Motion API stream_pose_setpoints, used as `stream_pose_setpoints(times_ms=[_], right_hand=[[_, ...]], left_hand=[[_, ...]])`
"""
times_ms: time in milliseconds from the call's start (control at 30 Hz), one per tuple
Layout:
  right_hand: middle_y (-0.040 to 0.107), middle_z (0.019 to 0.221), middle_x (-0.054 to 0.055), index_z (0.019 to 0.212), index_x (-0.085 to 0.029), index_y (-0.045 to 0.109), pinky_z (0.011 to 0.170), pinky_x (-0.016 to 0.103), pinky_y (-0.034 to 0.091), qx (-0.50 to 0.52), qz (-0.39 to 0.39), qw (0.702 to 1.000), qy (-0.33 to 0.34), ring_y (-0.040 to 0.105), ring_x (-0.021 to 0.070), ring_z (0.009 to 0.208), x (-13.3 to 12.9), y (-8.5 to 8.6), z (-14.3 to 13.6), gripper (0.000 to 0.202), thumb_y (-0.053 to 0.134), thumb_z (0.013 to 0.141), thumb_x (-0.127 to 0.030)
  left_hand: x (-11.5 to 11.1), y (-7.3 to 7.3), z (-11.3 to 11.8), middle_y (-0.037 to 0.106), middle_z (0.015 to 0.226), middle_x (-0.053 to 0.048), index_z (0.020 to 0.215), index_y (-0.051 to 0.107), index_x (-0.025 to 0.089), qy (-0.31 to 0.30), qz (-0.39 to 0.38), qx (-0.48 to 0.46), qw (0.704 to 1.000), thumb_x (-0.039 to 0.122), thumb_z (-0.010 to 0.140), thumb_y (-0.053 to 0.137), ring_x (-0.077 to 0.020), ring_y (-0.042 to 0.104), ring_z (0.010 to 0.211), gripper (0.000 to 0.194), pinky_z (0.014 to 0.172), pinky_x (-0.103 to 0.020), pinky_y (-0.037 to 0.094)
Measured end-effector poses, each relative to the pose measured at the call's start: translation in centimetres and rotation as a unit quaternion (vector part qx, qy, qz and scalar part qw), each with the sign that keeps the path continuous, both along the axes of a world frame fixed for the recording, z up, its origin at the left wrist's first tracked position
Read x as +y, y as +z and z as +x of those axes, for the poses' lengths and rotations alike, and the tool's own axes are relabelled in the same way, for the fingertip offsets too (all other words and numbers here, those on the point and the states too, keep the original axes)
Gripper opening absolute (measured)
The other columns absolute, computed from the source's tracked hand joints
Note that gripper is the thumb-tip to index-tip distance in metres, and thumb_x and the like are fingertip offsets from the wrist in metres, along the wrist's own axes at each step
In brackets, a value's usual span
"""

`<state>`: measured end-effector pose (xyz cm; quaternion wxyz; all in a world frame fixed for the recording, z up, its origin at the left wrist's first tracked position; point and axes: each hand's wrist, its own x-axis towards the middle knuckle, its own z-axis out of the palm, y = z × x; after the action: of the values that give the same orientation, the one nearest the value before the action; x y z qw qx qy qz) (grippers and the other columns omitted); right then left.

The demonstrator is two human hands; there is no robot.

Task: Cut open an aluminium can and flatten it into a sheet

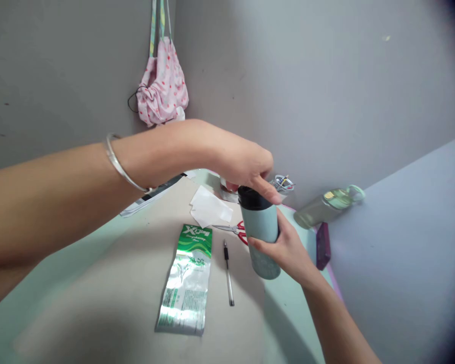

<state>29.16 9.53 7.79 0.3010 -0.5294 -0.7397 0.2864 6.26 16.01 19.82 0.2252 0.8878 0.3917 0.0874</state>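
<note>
A light blue tumbler (261, 227) with a black lid (253, 198) stands nearly upright above the right part of the table. My right hand (288, 246) is wrapped round its body from the right, thumb across the front. From above, my left hand (250, 164) reaches over and grips the black lid, its thumb at the rim; some of its fingers are hidden behind. A silver bangle (123, 167) circles my left wrist. Just left of the tumbler lie scissors (241, 232) with red handles, partly covered by it, and a black pen (228, 270).
A green and silver packet (185, 283) and white paper (210, 206) lie on the table (117, 293). Behind are a pen holder (284, 183), a greenish bottle (326, 206) and a dark red box (323, 246). A pink dotted cloth bag (164, 83) hangs at the wall.
</note>
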Motion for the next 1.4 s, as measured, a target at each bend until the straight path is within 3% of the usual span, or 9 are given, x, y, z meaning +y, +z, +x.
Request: stream_pose_setpoints(times_ms=[100,233,333,500,800,933,1033,1200,1400], right_hand=[[0.068,0.112,0.007,0.129,-0.024,0.055,0.078,0.037,0.053,0.016,-0.013,1.000,0.003,0.064,0.0289,0.097,-0.2,-0.3,0.5,0.061,0.078,0.074,-0.035],[0.070,0.106,0.007,0.117,-0.022,0.062,0.077,0.039,0.054,0.033,-0.054,0.996,0.066,0.064,0.0311,0.094,-0.6,-0.6,1.9,0.058,0.082,0.067,-0.043],[0.070,0.100,0.007,0.110,-0.021,0.064,0.073,0.038,0.054,0.054,-0.081,0.992,0.079,0.065,0.0305,0.089,-1.2,-0.5,2.6,0.056,0.082,0.064,-0.049],[0.070,0.106,0.006,0.118,-0.024,0.060,0.076,0.038,0.055,0.037,-0.008,0.999,-0.008,0.065,0.0291,0.092,-2.0,0.3,2.1,0.056,0.082,0.069,-0.039],[0.073,0.097,0.007,0.103,-0.023,0.068,0.073,0.040,0.058,0.035,-0.029,0.998,0.035,0.067,0.0316,0.087,-2.8,0.8,2.7,0.048,0.083,0.063,-0.044],[0.073,0.102,0.009,0.107,-0.022,0.063,0.077,0.043,0.057,0.012,0.064,0.990,-0.126,0.069,0.0334,0.092,-0.2,0.1,4.9,0.055,0.086,0.061,-0.044],[0.071,0.115,0.012,0.110,-0.021,0.062,0.087,0.046,0.054,0.026,0.124,0.968,-0.218,0.067,0.0338,0.103,3.3,-1.3,7.4,0.056,0.083,0.064,-0.046],[0.072,0.109,0.014,0.105,-0.018,0.059,0.080,0.044,0.055,0.000,0.181,0.925,-0.335,0.069,0.0340,0.096,9.7,-3.7,11.0,0.060,0.084,0.059,-0.047],[0.069,0.098,0.017,0.098,-0.019,0.055,0.075,0.040,0.047,-0.047,0.191,0.905,-0.377,0.062,0.0367,0.098,14.4,-4.5,12.4,0.049,0.080,0.068,-0.050]], left_hand=[[0.1,-0.2,0.4,0.073,0.093,-0.003,0.113,0.071,0.030,-0.123,0.010,0.028,0.992,0.054,0.083,0.062,-0.0255,0.066,0.079,0.040,0.073,-0.034,0.044],[-1.3,0.3,0.3,0.071,0.109,0.003,0.121,0.067,0.038,-0.196,0.026,-0.025,0.980,0.035,0.079,0.069,-0.0224,0.065,0.090,0.043,0.074,-0.030,0.044],[-2.5,0.6,0.3,0.070,0.114,0.007,0.121,0.066,0.043,-0.187,0.013,-0.043,0.981,0.031,0.081,0.066,-0.0212,0.065,0.096,0.042,0.078,-0.028,0.044],[-3.0,0.0,0.6,0.070,0.120,0.003,0.127,0.061,0.041,-0.099,0.007,-0.043,0.994,0.049,0.085,0.062,-0.0258,0.064,0.103,0.043,0.083,-0.031,0.046],[-4.1,0.1,0.6,0.069,0.121,0.005,0.135,0.055,0.045,-0.153,0.023,-0.058,0.986,0.048,0.086,0.066,-0.0242,0.063,0.108,0.051,0.084,-0.027,0.045],[-4.0,-1.7,-1.6,0.054,0.146,0.000,0.154,0.025,0.044,-0.117,-0.002,-0.089,0.989,0.058,0.089,0.060,-0.0263,0.058,0.120,0.075,0.087,-0.029,0.046],[-4.6,-3.7,-4.0,0.052,0.149,0.001,0.151,0.032,0.043,-0.070,0.003,-0.078,0.994,0.061,0.092,0.054,-0.0263,0.053,0.128,0.066,0.092,-0.030,0.044],[-6.4,-7.4,-7.5,0.047,0.153,0.005,0.147,0.038,0.047,0.001,-0.028,-0.084,0.996,0.057,0.091,0.057,-0.0260,0.047,0.136,0.060,0.106,-0.035,0.040],[-8.4,-9.6,-9.9,0.039,0.158,0.007,0.148,0.036,0.049,0.046,-0.073,-0.074,0.994,0.053,0.096,0.052,-0.0254,0.047,0.138,0.054,0.108,-0.036,0.043]])
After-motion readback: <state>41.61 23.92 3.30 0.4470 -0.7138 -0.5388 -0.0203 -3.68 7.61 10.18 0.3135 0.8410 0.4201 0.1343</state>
